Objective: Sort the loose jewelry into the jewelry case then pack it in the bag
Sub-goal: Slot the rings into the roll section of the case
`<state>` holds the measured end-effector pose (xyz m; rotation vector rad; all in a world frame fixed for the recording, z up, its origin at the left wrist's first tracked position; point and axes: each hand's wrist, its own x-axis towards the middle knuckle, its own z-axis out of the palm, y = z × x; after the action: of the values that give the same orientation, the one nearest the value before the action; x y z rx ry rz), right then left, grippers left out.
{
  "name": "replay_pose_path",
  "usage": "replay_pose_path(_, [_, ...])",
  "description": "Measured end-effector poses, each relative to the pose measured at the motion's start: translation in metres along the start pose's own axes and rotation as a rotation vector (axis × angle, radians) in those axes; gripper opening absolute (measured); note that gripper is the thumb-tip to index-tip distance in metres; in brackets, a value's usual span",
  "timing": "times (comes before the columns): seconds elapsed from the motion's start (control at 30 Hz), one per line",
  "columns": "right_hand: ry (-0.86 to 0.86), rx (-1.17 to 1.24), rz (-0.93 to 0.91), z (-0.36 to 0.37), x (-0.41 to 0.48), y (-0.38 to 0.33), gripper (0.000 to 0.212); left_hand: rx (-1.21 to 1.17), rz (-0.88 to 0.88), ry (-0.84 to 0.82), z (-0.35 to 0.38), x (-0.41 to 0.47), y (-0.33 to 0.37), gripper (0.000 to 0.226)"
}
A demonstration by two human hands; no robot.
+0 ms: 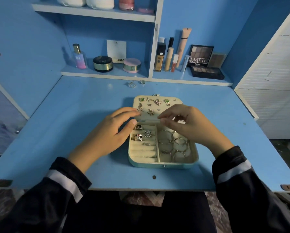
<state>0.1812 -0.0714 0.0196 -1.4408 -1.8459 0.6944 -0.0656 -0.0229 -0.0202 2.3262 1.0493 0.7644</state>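
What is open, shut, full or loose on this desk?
Case, open, lid laid back.
Ring rolls, partly filled.
Hoops, in the case.
Earrings, pinned in the lid.
Two rings, loose on the desk, outside the case.
Compacts, shut.
Left hand, open, thumb at the case's edge.
Right hand, fingers curled over the case; grip unclear.

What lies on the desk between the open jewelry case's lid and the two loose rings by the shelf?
Nothing: the head view shows only bare blue desk between the jewelry case and the larger ring and smaller ring.
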Motion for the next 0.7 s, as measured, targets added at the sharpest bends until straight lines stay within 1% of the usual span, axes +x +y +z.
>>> replay_pose_path(0.1, [0.053,-0.069,0.001,-0.012,0.023,0.006,0.008,0.023,0.011,0.034,-0.009,0.029,-0.013,0.048])
replay_pose_path(0.23, [0.106,-0.214,0.009,-0.019,0.063,0.02,0.013,0.022,-0.032,0.128,-0.012,0.074,-0.038,0.037])
replay_pose_path(0.33, [0.142,-0.259,0.036,-0.017,0.095,0.034,0.021,0.06,-0.062,0.172,-0.009,0.102,-0.058,0.03])
replay_pose_path(0.53, [0.08,-0.348,0.043,-0.009,0.146,0.054,0.03,0.136,-0.134,0.172,-0.002,0.135,-0.078,0.03])
replay_pose_path(0.7, [0.018,-0.362,0.04,0.0,0.168,0.066,0.034,0.17,-0.11,0.18,0.002,0.147,-0.087,0.029])
